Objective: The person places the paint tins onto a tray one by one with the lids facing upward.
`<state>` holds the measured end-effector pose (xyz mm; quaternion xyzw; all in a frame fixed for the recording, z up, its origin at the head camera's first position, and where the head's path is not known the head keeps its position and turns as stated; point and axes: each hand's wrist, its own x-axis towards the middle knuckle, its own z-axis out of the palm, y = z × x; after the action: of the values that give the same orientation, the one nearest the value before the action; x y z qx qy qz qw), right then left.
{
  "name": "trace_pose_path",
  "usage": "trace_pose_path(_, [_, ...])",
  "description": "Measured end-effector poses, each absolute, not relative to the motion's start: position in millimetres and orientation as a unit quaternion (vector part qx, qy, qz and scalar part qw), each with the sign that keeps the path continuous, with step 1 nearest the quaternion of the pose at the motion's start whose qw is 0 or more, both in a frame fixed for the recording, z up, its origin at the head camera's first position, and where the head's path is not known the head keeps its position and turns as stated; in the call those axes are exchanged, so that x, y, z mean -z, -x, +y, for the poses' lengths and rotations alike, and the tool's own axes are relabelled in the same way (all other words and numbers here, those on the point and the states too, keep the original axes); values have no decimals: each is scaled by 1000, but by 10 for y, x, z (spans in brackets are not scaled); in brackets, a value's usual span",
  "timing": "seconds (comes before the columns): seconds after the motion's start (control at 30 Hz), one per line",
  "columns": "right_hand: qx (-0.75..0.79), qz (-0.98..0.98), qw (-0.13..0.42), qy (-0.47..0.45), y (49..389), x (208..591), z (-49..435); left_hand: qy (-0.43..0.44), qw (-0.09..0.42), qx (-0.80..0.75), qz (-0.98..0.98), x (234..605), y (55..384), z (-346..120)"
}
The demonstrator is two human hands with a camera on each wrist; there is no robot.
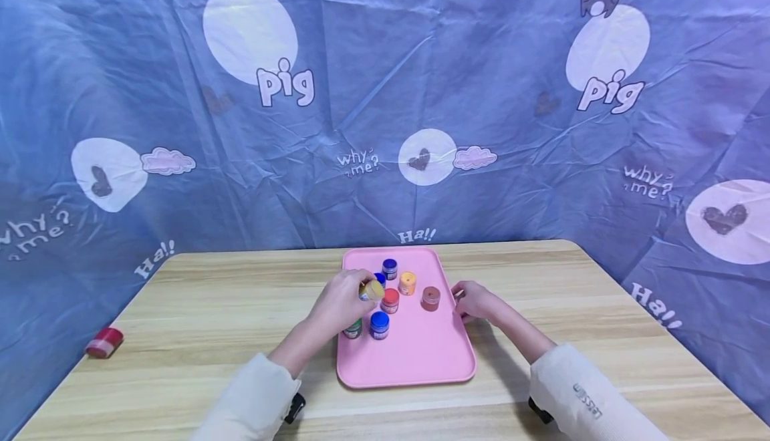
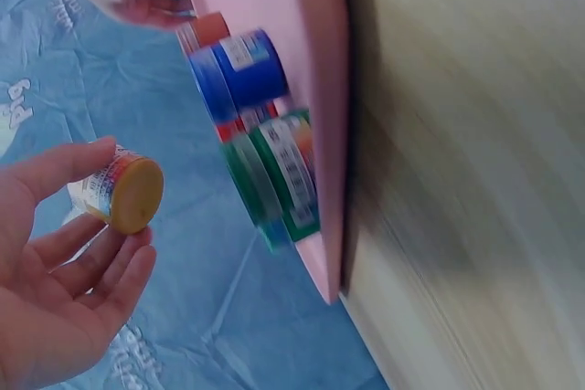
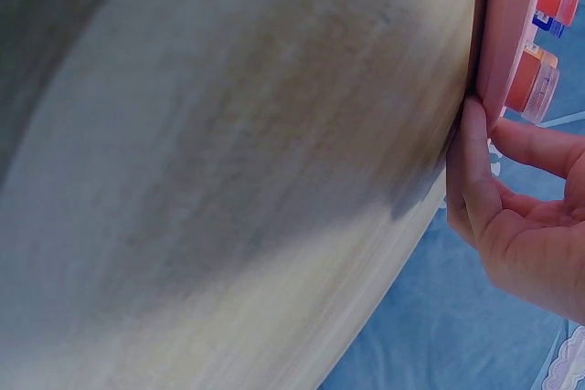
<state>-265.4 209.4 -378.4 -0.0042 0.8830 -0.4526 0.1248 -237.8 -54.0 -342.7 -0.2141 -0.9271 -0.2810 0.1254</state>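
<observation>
Above the left side of a pink tray (image 1: pixel 421 361), my left hand (image 1: pixel 343 297) pinches a small paint jar with a yellow lid (image 2: pixel 137 194) between thumb and fingers, the jar tilted. My right hand (image 1: pixel 477 301) grips the tray's right edge, thumb at the rim and fingers against the outside, as the right wrist view shows. Below the left hand stand a green jar (image 2: pixel 270 175) and a blue jar (image 1: pixel 379 326). A red jar (image 1: pixel 390 301), an orange jar (image 1: pixel 407 283), a brown jar (image 1: pixel 430 299) and a dark blue jar (image 1: pixel 390 268) stand farther back on the tray.
A red jar (image 1: pixel 105 343) lies on its side near the left edge of the wooden table (image 1: pixel 228 307). Behind the table hangs a blue printed cloth (image 1: pixel 385 93). Another blue jar (image 1: pixel 379 280) is partly hidden behind the left hand's jar.
</observation>
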Motion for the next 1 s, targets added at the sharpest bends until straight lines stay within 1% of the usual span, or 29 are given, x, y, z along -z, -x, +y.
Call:
trace_pose_path(0.1, [456,881,124,8,2653,3792,2096,238,141,280,-919,3442,2381,-457])
trace_pose_path(0.2, [461,879,122,6,2657,3802,2102,254,139,289,-912,3456,2381,-366])
trace_pose_path(0.53, [460,881,113,14,2657,3813,2121,267,92,323,-903,3560,2370,-102])
trace_pose_path(0.6, [460,880,113,15,2655,3812,2121,275,87,318,-903,3577,2379,-61])
trace_pose_path(0.83, [450,885,121,10,2656,3791,2115,288,42,295,-910,3631,2407,7])
trace_pose_path(1.0, [450,885,123,10,2659,3789,2115,287,25,280,-916,3685,2405,32])
